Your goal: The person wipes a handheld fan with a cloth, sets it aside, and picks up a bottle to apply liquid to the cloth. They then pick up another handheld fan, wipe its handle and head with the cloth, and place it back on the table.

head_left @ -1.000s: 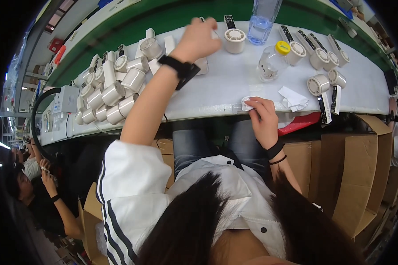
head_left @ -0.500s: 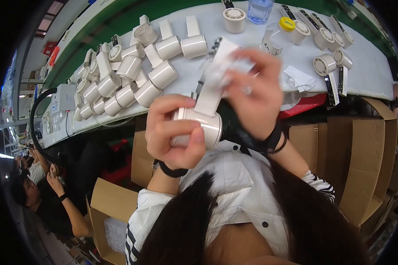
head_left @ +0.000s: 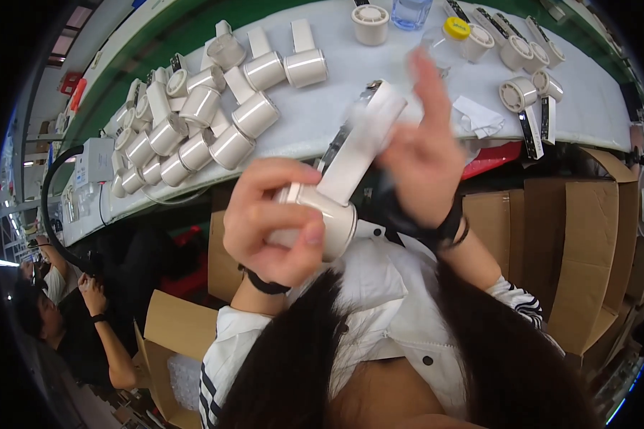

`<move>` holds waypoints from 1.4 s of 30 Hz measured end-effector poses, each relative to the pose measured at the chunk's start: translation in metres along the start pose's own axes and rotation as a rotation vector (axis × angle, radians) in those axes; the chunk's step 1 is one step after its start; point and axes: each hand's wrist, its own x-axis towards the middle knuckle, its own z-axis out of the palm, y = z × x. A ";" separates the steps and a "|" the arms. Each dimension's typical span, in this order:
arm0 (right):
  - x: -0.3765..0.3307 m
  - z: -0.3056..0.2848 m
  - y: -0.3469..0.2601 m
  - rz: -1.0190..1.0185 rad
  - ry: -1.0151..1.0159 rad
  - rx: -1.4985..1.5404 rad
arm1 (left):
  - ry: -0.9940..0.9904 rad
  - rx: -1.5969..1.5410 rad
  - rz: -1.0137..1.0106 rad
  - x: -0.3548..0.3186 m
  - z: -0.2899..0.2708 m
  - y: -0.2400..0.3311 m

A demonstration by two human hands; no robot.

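Device (head_left: pixel 336 225) stays in the left hand (head_left: pixel 268 225), fingers curled around it; right hand (head_left: pixel 426 168), grip unclear, has straightened one finger toward 12 o'clock, suggesting looser contact.

Open tabletop (head_left: pixel 311 114) centre, white parts (head_left: pixel 168 136) crowding left, bottle (head_left: pixel 411 13) behind

The left hand (head_left: pixel 268 225), a second ago stretched over the table (head_left: pixel 315 114), is now drawn back, wrapped around a white device's cylinder (head_left: pixel 333 218). The right hand (head_left: pixel 426 154), bent toward the handle (head_left: pixel 356 164) half a second ago, now points a blurred finger (head_left: pixel 429 82) upward.
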 end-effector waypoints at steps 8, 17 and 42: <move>0.008 -0.011 0.017 0.548 0.156 0.659 | 0.412 -1.142 -1.154 -0.009 0.023 0.000; 0.030 0.003 0.026 0.706 0.310 0.615 | -0.249 -0.180 -0.469 -0.016 0.038 0.001; -0.026 0.008 -0.010 -0.069 -0.079 -0.155 | 0.499 -1.208 -1.250 -0.018 0.032 -0.008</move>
